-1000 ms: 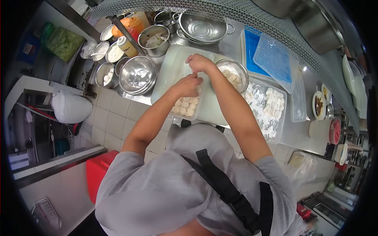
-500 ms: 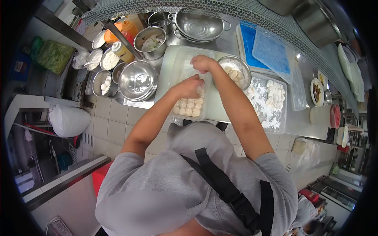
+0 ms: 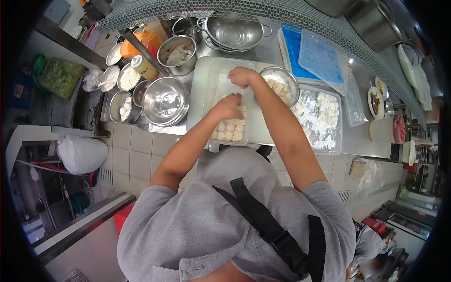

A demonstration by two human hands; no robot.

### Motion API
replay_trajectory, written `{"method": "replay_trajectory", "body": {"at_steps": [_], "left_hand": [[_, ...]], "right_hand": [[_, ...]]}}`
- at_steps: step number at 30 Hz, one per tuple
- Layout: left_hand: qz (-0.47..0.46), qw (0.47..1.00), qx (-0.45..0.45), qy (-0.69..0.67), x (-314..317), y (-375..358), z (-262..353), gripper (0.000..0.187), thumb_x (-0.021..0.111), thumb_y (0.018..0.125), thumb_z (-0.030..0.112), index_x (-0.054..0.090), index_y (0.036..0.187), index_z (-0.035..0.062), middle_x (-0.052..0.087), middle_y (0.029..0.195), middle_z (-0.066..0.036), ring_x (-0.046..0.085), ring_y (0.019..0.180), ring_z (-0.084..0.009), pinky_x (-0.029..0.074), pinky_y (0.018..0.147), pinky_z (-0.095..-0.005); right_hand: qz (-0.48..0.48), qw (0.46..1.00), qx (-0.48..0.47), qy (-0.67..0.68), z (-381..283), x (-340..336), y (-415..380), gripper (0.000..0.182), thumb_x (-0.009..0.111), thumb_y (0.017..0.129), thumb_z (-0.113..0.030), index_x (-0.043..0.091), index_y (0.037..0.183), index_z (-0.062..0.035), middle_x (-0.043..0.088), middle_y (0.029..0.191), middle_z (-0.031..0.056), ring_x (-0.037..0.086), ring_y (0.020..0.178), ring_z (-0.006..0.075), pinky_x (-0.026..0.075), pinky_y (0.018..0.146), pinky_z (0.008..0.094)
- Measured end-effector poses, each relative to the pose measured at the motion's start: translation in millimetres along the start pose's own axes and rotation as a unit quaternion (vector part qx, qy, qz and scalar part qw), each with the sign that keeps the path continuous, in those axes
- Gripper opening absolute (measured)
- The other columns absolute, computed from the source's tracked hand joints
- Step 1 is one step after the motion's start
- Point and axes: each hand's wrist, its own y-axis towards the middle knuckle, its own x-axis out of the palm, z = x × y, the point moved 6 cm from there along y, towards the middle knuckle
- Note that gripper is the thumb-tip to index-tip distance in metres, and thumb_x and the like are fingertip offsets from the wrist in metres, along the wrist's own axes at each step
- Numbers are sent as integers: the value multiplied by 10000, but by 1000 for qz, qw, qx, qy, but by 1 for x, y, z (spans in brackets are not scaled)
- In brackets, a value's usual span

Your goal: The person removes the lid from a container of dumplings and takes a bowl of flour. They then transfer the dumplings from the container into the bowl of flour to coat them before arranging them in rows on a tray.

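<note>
A clear plastic container [image 3: 216, 75] stands lengthwise on a pale cutting board [image 3: 198, 89]. Pale round dough balls [image 3: 229, 132] fill its near end in rows. My left hand [image 3: 229, 106] reaches down into the container just beyond the visible balls, its fingers bent and drawn together. Over the container's far right side is my right hand [image 3: 242, 77], fingers curled inward. Whatever either hand grips is hidden by the fingers. Close by the right forearm sits a metal bowl [image 3: 295, 96] dusted with flour, holding dough pieces [image 3: 280, 88].
Right of the bowl lies a floured tray [image 3: 329, 149] with white pieces [image 3: 327, 110]. Stacked metal bowls [image 3: 164, 101], a squeeze bottle [image 3: 144, 68] and a pot of food [image 3: 181, 67] stand left. A mesh shelf [image 3: 188, 11] overhangs the counter's back.
My left hand has shifted slightly farther into the container, and its fingers look more gathered. My right hand stays nearly in place. The whole view has shifted a little.
</note>
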Motion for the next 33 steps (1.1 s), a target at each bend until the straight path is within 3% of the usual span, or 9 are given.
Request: {"method": "replay_trajectory", "body": {"at_steps": [4,7,11,17,18,20,30,32,33], "left_hand": [[56,998,-4,-41,6,-2,-2,655,816,579,306,568,1085,-29,610,1091,-207,584,1046,-355,470,907,-401],[-11,997,-70,18,5,-6,3,643,812,609,281,546,1115,-12,613,1098,-204,582,1073,-348,484,897,-420],[24,996,6,84,13,-6,7,636,798,621,281,546,1128,-9,620,1103,-221,596,1047,-354,490,882,-431],[-26,999,-17,16,1,-19,27,585,762,669,201,519,1170,23,626,1059,-231,594,1021,-390,481,874,-446],[-5,1000,29,4,2,-18,24,569,754,677,183,515,1171,33,625,1061,-231,591,1022,-397,477,873,-449],[4,996,86,-10,3,-18,27,554,747,686,165,510,1172,43,624,1063,-231,587,1023,-404,474,872,-452],[6,991,72,-109,-6,-42,10,545,769,694,153,517,1168,56,611,1097,-172,583,1026,-356,459,880,-396],[53,975,201,-79,0,-47,19,533,774,689,146,537,1157,51,592,1091,-147,576,1008,-352,462,871,-391],[63,978,182,-79,-1,-50,20,533,774,689,146,537,1157,51,592,1091,-147,576,1008,-352,462,871,-391]], "right_hand": [[17,1000,-12,3,2,1,2,409,466,788,-56,628,1163,-30,660,889,156,600,586,231,488,514,371],[28,997,-48,-57,6,3,12,303,466,821,-117,654,1016,20,652,827,182,616,559,268,488,492,404],[52,995,-46,-72,3,4,16,298,464,839,-142,663,972,36,666,842,193,636,594,295,506,512,415],[95,993,-54,-34,-9,-8,-7,270,490,764,-90,682,890,52,677,847,212,657,673,306,521,569,418],[89,994,-49,-31,-9,-8,-11,266,497,742,-78,684,876,54,678,851,213,660,695,306,522,585,417],[89,995,-40,-33,-10,-10,-16,270,499,735,-77,686,881,52,681,870,210,663,714,309,521,605,419],[134,985,-75,-77,-11,-11,-10,335,533,705,-102,698,956,47,670,1005,241,657,932,347,510,794,440],[112,986,-91,-86,-9,-4,11,332,531,704,-106,701,947,44,660,1030,247,650,953,360,504,819,440],[108,986,-91,-84,-13,-5,5,345,526,706,-95,693,976,38,654,1049,248,641,975,364,498,841,437]]}}
